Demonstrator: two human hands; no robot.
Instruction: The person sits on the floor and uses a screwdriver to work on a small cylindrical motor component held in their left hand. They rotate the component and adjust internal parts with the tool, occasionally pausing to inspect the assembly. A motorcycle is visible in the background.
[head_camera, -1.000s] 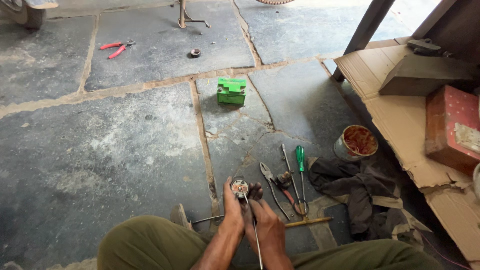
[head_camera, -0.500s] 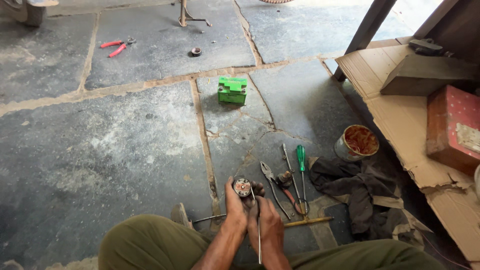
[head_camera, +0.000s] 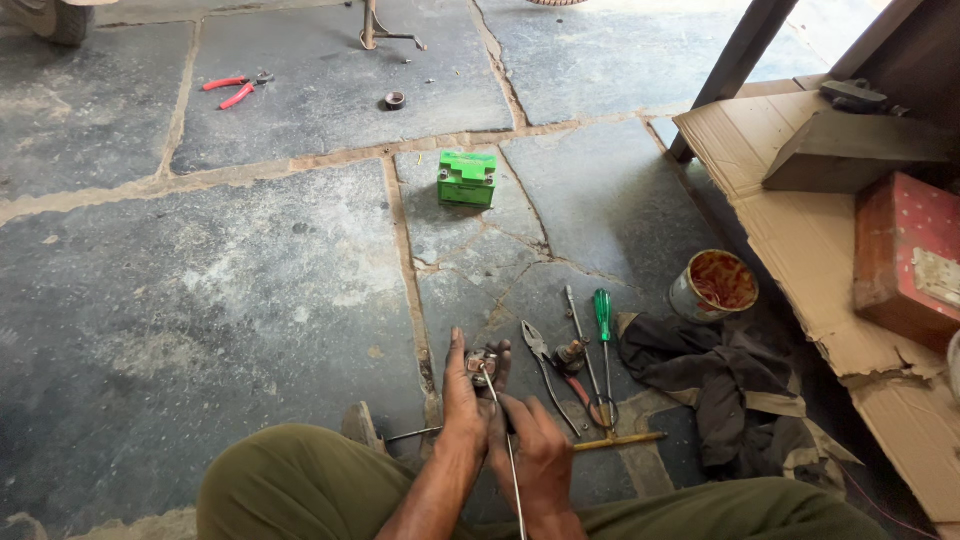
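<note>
Person is sitting on the stone floor (head_camera: 250, 290), knees in olive trousers at the near edge, both hands working btwn them. Left hand (head_camera: 462, 400) is gripping a small round metal part (head_camera: 483, 364), thumb stretched up along its left side, fingers curled round the far side. Right hand (head_camera: 540, 455) is closed around a thin metal rod (head_camera: 508, 450), whose tip is sitting at the part's face, w/ the shaft running back toward the body. Part is being held just above the floor, near the near edge, left of the tool row.

Step in hand, as I judge it: prying or poking at the part w/ the rod while the other hand is steadying it. Next move is probably calling for firm grip on the part and a steady rod tip so it isn't slipping off toward the thumb.

Just right of the hands: pliers (head_camera: 545, 362), a green-handled screwdriver (head_camera: 603, 330), a dark rag (head_camera: 715, 380), a rusty tin can (head_camera: 712, 287). Farther out mid-floor a green box (head_camera: 467, 178); red-handled pliers (head_camera: 228, 90) near the far left corner. Cardboard sheet (head_camera: 800, 260) is lying along the right edge.
</note>
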